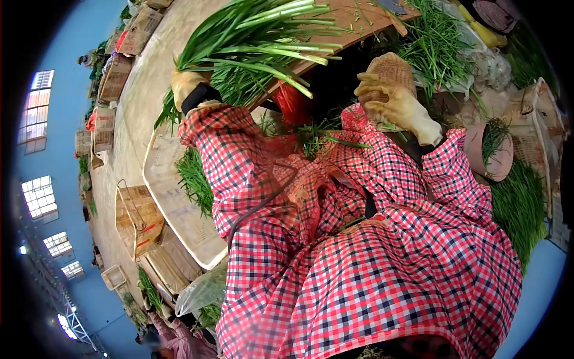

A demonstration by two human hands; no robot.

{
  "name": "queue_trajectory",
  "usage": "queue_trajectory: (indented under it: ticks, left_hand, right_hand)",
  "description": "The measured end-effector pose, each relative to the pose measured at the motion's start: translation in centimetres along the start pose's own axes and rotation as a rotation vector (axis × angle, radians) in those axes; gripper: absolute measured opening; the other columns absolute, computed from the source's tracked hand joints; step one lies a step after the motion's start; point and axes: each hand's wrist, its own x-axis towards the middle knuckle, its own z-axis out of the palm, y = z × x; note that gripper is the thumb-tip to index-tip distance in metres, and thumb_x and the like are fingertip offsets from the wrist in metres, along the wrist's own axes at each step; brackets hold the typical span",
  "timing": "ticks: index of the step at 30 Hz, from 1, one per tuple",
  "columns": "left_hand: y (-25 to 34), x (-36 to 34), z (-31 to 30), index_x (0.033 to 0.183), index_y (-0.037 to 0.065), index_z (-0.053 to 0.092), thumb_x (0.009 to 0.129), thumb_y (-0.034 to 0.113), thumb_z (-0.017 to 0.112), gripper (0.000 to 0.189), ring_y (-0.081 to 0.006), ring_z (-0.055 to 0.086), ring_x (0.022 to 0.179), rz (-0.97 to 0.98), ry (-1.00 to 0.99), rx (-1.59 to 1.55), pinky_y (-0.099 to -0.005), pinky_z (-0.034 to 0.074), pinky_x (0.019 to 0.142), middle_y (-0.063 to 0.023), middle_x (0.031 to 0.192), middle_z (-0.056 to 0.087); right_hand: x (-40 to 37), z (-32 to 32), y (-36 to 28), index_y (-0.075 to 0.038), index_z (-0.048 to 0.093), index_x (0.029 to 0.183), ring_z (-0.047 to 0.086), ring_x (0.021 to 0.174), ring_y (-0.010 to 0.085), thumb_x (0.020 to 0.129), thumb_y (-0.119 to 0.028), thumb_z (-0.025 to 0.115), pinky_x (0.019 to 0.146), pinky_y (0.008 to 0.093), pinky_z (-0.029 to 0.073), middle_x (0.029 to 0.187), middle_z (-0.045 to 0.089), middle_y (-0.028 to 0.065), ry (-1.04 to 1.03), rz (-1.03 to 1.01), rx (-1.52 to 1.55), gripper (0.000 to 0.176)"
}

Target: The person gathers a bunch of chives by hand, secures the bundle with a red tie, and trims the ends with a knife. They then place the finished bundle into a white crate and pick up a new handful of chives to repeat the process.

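My left hand [190,91], in a pale yellow glove, is closed around the leaf end of a bunch of chives [269,45]. The long flat green leaves bend near the glove, and the pale stem ends point right over a wooden board [350,21]. My right hand [397,105], gloved the same way, has its fingers stretched out and apart. It lies against a brown ribbed, rounded thing [391,67] whose kind I cannot make out. Loose green scraps lie on my red checked apron [371,263].
A heap of greens [439,54] lies on plastic at upper right, with more greens [517,209] below. A pinkish tub [499,155] stands near my right sleeve. At left are a white crate [173,185] and a wooden box [140,218]. A red bag [293,103] hangs below the board.
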Motion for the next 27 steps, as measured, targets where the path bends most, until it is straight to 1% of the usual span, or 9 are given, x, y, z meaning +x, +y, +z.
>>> queue_trajectory:
  ticks: [3,5,9,12,14,16,20,23,27]
  left_hand:
    - [0.7,-0.5,-1.6,0.129,0.018,0.059,0.094,0.042,0.053,0.043,-0.0287,0.058,0.118,-0.139,-0.023,-0.059,-0.0407,0.048,0.093,-0.0097,0.127,0.063]
    - [1.9,-0.8,-3.0,0.132,0.024,0.057,0.095,0.049,0.046,0.045,-0.0210,0.052,0.125,-0.213,-0.129,0.083,-0.0351,0.042,0.102,0.0001,0.131,0.060]
    - [2.2,-0.9,-2.5,0.125,0.019,0.059,0.096,0.043,0.046,0.039,-0.0221,0.056,0.116,-0.288,-0.102,0.057,-0.0367,0.045,0.096,-0.0029,0.123,0.063]
    - [1.2,-0.5,-0.7,0.119,0.015,0.060,0.097,0.039,0.047,0.035,-0.0230,0.059,0.110,-0.396,0.087,-0.525,-0.0379,0.048,0.092,-0.0051,0.118,0.065]
    - [1.2,-0.4,0.4,0.115,0.013,0.061,0.097,0.036,0.047,0.033,-0.0235,0.061,0.105,-0.504,0.252,-1.178,-0.0387,0.050,0.089,-0.0066,0.114,0.066]
    - [1.4,-1.0,0.5,0.112,0.010,0.062,0.097,0.033,0.048,0.031,-0.0241,0.062,0.101,-0.570,0.377,-1.659,-0.0395,0.052,0.086,-0.0080,0.110,0.067]
    - [3.0,-2.5,-1.8,0.104,0.005,0.064,0.098,0.028,0.048,0.028,-0.0252,0.066,0.092,-0.558,0.496,-2.179,-0.0411,0.055,0.080,-0.0110,0.102,0.070]
    - [2.9,-3.5,-1.4,0.093,0.011,0.063,0.093,0.029,0.053,0.020,-0.0211,0.064,0.084,-0.083,0.661,-2.489,-0.0375,0.055,0.077,-0.0051,0.089,0.067]
    - [2.9,-5.6,-4.2,0.077,0.018,0.059,0.096,0.032,0.056,0.024,-0.0087,0.059,0.067,0.953,0.103,-2.781,-0.0297,0.050,0.073,0.0046,0.068,0.060]
  right_hand:
    - [1.2,-0.1,-4.0,0.000,0.067,0.110,0.061,0.110,0.0203,0.093,-0.012,0.064,0.093,0.0324,0.049,0.127,0.059,0.0120,-0.086,0.393,0.062,0.021]
    - [2.5,0.4,-2.5,-0.002,0.063,0.119,0.061,0.111,0.0218,0.094,-0.013,0.064,0.094,0.0333,0.049,0.126,0.059,0.0125,-0.169,0.248,0.365,0.027]
    - [4.8,3.4,-0.1,-0.003,0.048,0.138,0.056,0.121,0.0232,0.097,-0.020,0.060,0.100,0.0335,0.047,0.134,0.056,0.0119,-0.309,-0.050,0.688,0.046]
    - [6.9,5.7,-1.9,-0.002,0.044,0.141,0.053,0.126,0.0252,0.099,-0.028,0.057,0.102,0.0386,0.048,0.143,0.047,0.0145,-0.360,-0.351,0.986,0.051]
    - [8.2,7.1,-1.2,-0.002,0.044,0.141,0.054,0.125,0.0259,0.099,-0.031,0.056,0.100,0.0402,0.050,0.146,0.043,0.0164,-0.204,0.086,0.921,0.052]
    - [10.1,7.8,3.1,0.001,0.047,0.137,0.055,0.123,0.0250,0.098,-0.030,0.057,0.092,0.0366,0.054,0.143,0.047,0.0180,-0.366,0.003,0.737,0.050]
    - [9.4,6.4,-0.9,0.003,0.048,0.134,0.056,0.121,0.0242,0.093,-0.034,0.066,0.096,0.0347,0.050,0.137,0.053,0.0181,-0.469,0.308,0.748,0.059]
    - [7.4,3.5,-1.7,0.002,0.051,0.132,0.058,0.118,0.0237,0.092,-0.033,0.066,0.097,0.0344,0.049,0.132,0.056,0.0166,-0.360,0.302,0.782,0.055]
    - [8.0,0.3,0.9,-0.001,0.060,0.122,0.064,0.106,0.0203,0.097,-0.021,0.058,0.088,0.0287,0.052,0.118,0.065,0.0114,-0.188,0.543,0.499,0.032]
